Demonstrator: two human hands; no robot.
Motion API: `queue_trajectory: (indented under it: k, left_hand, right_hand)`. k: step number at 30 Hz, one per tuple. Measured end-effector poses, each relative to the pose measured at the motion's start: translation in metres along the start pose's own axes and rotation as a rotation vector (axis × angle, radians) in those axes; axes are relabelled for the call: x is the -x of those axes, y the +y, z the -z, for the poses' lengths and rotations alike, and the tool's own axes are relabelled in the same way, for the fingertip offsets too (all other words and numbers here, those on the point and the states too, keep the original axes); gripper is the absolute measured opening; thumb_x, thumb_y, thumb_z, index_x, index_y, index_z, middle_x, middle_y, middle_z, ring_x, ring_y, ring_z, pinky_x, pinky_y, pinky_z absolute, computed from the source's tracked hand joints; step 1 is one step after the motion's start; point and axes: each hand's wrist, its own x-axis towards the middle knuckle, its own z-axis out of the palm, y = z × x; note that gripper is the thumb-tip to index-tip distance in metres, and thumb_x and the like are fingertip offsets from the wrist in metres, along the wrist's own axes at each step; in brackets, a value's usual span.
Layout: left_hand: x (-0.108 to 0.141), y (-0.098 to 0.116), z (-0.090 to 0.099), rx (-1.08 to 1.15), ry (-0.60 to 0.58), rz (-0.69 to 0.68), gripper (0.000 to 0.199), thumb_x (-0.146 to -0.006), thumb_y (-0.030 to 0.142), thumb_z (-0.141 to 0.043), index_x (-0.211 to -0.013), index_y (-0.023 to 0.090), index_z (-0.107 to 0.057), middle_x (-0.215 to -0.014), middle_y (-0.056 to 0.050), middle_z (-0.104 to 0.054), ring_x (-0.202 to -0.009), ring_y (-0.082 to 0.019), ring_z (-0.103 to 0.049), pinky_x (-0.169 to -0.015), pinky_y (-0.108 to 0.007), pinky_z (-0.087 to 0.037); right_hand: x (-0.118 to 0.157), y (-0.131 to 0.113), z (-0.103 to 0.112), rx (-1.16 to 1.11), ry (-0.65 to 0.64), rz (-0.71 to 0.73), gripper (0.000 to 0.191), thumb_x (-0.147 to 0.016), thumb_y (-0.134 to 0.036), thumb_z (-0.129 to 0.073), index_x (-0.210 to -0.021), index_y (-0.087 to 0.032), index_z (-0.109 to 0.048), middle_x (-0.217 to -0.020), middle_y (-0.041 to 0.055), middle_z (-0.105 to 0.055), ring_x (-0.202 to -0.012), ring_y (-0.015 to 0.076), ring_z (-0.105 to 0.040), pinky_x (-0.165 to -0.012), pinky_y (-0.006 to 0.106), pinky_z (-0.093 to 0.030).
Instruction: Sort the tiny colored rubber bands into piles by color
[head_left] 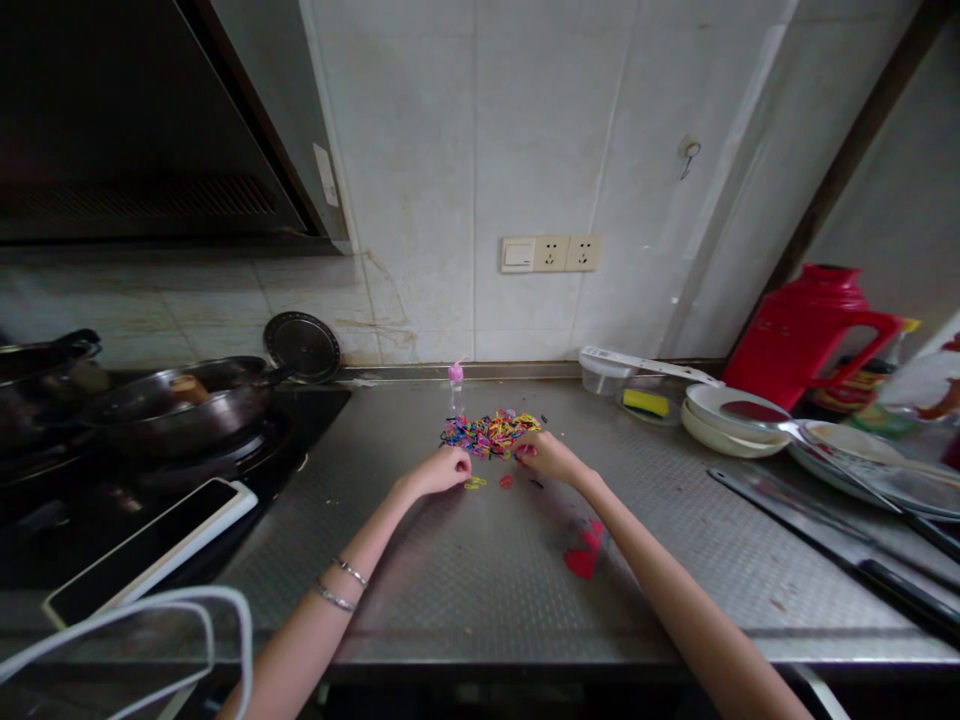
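Note:
A pile of small coloured elastic bands (491, 432) lies on the steel counter, between and just beyond my hands. My left hand (444, 470) is closed at the pile's near left edge, its fingers curled with the tips together; what they hold is too small to make out. Close by its fingertips lie a few yellow bands (475, 483). At the pile's right side my right hand (549, 458) has its fingers pinched down among the bands, and whatever is in them is hidden. Red bands (506, 482) form a small cluster between the hands, with a dark band (537, 484) to their right.
Behind the pile stands a small clear bottle with a pink top (456, 373). Red scraps (583, 555) lie by my right forearm. To the left are a pan (180, 400) on the stove and a white-edged device (150, 550); rightward, bowls (731, 425), a knife (795, 520) and a red flask (806, 335).

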Motion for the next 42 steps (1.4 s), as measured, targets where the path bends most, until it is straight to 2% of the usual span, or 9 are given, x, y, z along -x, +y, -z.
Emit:
queue_trajectory:
  k: [6, 11, 15, 19, 24, 31, 38, 42]
  left_hand:
    - [0.002, 0.009, -0.004, 0.021, -0.021, -0.007, 0.016, -0.07, 0.018, -0.05, -0.074, 0.013, -0.064, -0.07, -0.004, -0.064, -0.062, -0.012, -0.054, -0.058, -0.019, -0.036]
    - [0.003, 0.006, 0.0, 0.099, 0.044, -0.004, 0.021, -0.074, 0.025, -0.046, -0.074, 0.012, -0.063, -0.068, -0.003, -0.063, -0.061, -0.011, -0.053, -0.058, -0.019, -0.036]
    - [0.004, 0.002, 0.005, 0.175, 0.113, 0.011, 0.024, -0.075, 0.027, -0.045, -0.075, 0.011, -0.062, -0.07, -0.004, -0.063, -0.063, -0.011, -0.053, -0.06, -0.019, -0.039]
    - [0.001, -0.003, 0.014, 0.23, 0.2, 0.012, 0.024, -0.075, 0.028, -0.046, -0.076, 0.011, -0.063, -0.073, -0.005, -0.064, -0.067, -0.013, -0.055, -0.065, -0.022, -0.041]
    - [-0.007, -0.011, 0.031, 0.262, 0.245, 0.007, 0.026, -0.074, 0.029, -0.047, -0.077, 0.011, -0.064, -0.075, -0.006, -0.065, -0.068, -0.014, -0.057, -0.066, -0.023, -0.042]
    - [-0.022, -0.029, 0.048, 0.253, 0.276, 0.042, 0.027, -0.072, 0.032, -0.049, -0.077, 0.011, -0.065, -0.073, -0.006, -0.066, -0.067, -0.014, -0.058, -0.064, -0.023, -0.042]
    - [-0.031, -0.054, 0.036, 0.292, 0.292, 0.086, 0.028, -0.07, 0.033, -0.051, -0.075, 0.009, -0.066, -0.07, -0.007, -0.066, -0.064, -0.015, -0.058, -0.062, -0.024, -0.042]
    - [-0.029, -0.054, 0.021, 0.382, 0.297, 0.12, 0.026, -0.068, 0.031, -0.055, -0.075, 0.008, -0.066, -0.068, -0.006, -0.065, -0.06, -0.013, -0.055, -0.058, -0.022, -0.041]
  right_hand:
    - [-0.006, -0.018, 0.0, 0.04, -0.023, 0.054, 0.034, -0.066, -0.007, -0.043, -0.09, -0.019, -0.065, -0.088, 0.0044, -0.065, -0.077, 0.014, -0.055, -0.066, 0.02, -0.038]
    - [-0.01, -0.025, -0.006, 0.119, -0.058, 0.023, 0.029, -0.068, -0.013, -0.047, -0.091, -0.02, -0.063, -0.083, 0.0035, -0.064, -0.072, 0.0136, -0.055, -0.06, 0.019, -0.035]
    - [-0.012, -0.03, -0.008, 0.191, -0.076, -0.006, 0.03, -0.07, -0.015, -0.047, -0.096, -0.02, -0.061, -0.091, 0.0042, -0.063, -0.08, 0.0149, -0.056, -0.064, 0.019, -0.036]
    - [-0.015, -0.034, -0.007, 0.22, -0.104, -0.03, 0.036, -0.071, -0.014, -0.045, -0.104, -0.022, -0.058, -0.1, 0.0045, -0.062, -0.088, 0.0163, -0.055, -0.069, 0.02, -0.037]
    - [-0.02, -0.034, -0.009, 0.215, -0.099, -0.011, 0.039, -0.071, -0.012, -0.043, -0.104, -0.023, -0.059, -0.1, 0.0042, -0.063, -0.09, 0.0177, -0.056, -0.071, 0.022, -0.038]
    - [-0.02, -0.031, -0.002, 0.125, -0.036, 0.048, 0.034, -0.073, -0.011, -0.041, -0.098, -0.02, -0.062, -0.087, 0.0048, -0.065, -0.074, 0.014, -0.057, -0.063, 0.02, -0.036]
    - [-0.023, -0.027, 0.011, 0.094, 0.04, 0.041, 0.033, -0.07, -0.012, -0.047, -0.1, -0.019, -0.061, -0.071, 0.0033, -0.062, -0.063, 0.0116, -0.052, -0.056, 0.018, -0.032]
    - [-0.026, -0.028, 0.01, 0.039, 0.066, 0.067, 0.032, -0.071, -0.014, -0.048, -0.099, -0.019, -0.061, -0.071, 0.0028, -0.061, -0.062, 0.0112, -0.052, -0.057, 0.019, -0.033]
